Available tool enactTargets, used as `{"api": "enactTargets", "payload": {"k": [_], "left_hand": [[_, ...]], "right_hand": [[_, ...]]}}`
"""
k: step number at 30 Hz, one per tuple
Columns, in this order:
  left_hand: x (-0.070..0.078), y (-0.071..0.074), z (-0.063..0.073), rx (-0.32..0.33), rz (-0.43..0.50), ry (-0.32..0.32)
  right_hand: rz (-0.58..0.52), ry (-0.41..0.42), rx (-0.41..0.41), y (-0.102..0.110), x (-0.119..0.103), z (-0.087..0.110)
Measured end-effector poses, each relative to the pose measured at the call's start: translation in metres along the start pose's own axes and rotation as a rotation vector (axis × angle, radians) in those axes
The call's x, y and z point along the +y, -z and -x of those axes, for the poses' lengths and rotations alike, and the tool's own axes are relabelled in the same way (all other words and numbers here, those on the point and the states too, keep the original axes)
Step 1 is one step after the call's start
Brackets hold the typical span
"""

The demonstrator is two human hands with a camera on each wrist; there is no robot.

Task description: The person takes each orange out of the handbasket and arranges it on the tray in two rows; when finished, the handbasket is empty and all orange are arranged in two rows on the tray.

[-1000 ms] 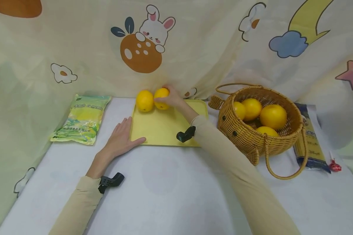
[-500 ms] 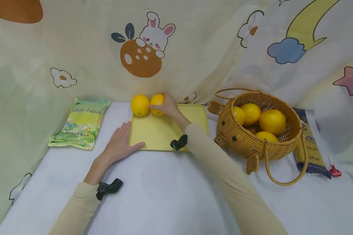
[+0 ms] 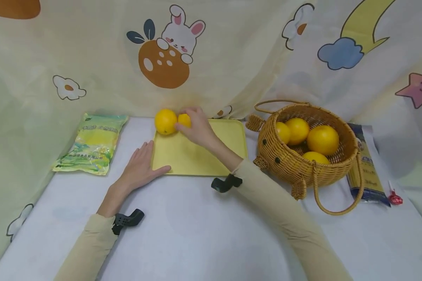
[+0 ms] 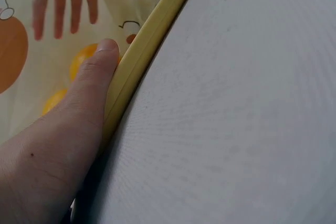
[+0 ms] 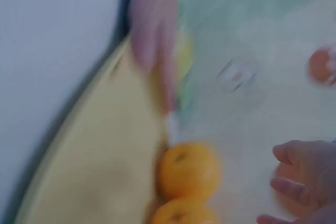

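Observation:
Two oranges sit side by side in the far left corner of a yellow tray (image 3: pixel 200 158): the left orange (image 3: pixel 165 121) shows fully, the right orange (image 3: pixel 184 120) is partly covered by my right hand (image 3: pixel 201 128) in the head view. In the right wrist view that hand (image 5: pixel 312 179) is apart from both oranges, its fingers loosely spread and holding nothing. The left wrist view shows its fingers (image 4: pixel 76 11) pointing down. My left hand (image 3: pixel 138 166) lies flat at the tray's left side, fingers straight, thumb (image 4: pixel 92 82) against the near rim (image 4: pixel 147 45).
A wicker animal-shaped basket (image 3: pixel 292 166) with several oranges inside stands to the right of the tray. Behind it lie a blue and gold packet (image 3: pixel 369 171) and a red-wrapped lollipop (image 3: pixel 395 198). A green and yellow bag (image 3: pixel 95 144) lies at the left. A printed curtain (image 3: pixel 232 58) hangs behind.
My right hand has let go of the right orange, which now rests next to the left one at the tray's corner, and has drawn away from it. My left hand stays at the tray.

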State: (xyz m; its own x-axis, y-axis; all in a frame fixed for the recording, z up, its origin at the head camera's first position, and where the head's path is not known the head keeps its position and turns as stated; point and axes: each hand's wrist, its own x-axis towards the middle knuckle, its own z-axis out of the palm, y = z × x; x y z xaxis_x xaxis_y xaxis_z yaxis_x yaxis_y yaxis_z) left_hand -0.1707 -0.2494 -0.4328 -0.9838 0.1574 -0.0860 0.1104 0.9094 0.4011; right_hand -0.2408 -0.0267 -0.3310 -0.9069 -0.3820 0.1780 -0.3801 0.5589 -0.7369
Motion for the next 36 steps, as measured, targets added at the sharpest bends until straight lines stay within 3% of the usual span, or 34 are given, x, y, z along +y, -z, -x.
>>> {"api": "enactTargets", "payload": {"k": [3,6,10,13,16,20,26,29,32,36], "left_hand": [[0.000,0.001,0.000,0.012,0.010,-0.002],[0.000,0.001,0.001,0.019,0.014,0.000],[0.001,0.001,0.000,0.012,0.016,0.006],[0.000,0.003,-0.001,0.003,0.008,0.007],[-0.001,0.003,-0.001,0.011,0.004,-0.004],[-0.003,0.001,-0.002,0.023,0.011,-0.010],[-0.003,-0.004,-0.001,-0.001,0.009,0.002],[-0.003,-0.003,0.000,-0.004,0.006,0.002],[-0.002,-0.002,0.000,-0.003,0.003,0.003],[-0.001,0.000,0.000,-0.002,0.010,0.004]], "right_hand": [[0.011,0.190,-0.056,0.020,-0.026,0.041],[0.039,0.324,-0.058,0.041,-0.039,0.088],[0.066,0.405,-0.030,0.070,-0.038,0.140],[0.032,0.421,-0.016,0.094,-0.030,0.163],[-0.139,0.381,-0.025,0.118,-0.022,0.176],[-0.365,0.266,-0.018,0.146,-0.016,0.187],[-0.358,0.145,0.009,0.173,0.001,0.194],[-0.362,0.013,-0.027,0.184,0.011,0.192],[-0.367,-0.122,-0.075,0.197,0.019,0.180],[-0.263,-0.265,-0.105,0.223,0.032,0.153]]}}
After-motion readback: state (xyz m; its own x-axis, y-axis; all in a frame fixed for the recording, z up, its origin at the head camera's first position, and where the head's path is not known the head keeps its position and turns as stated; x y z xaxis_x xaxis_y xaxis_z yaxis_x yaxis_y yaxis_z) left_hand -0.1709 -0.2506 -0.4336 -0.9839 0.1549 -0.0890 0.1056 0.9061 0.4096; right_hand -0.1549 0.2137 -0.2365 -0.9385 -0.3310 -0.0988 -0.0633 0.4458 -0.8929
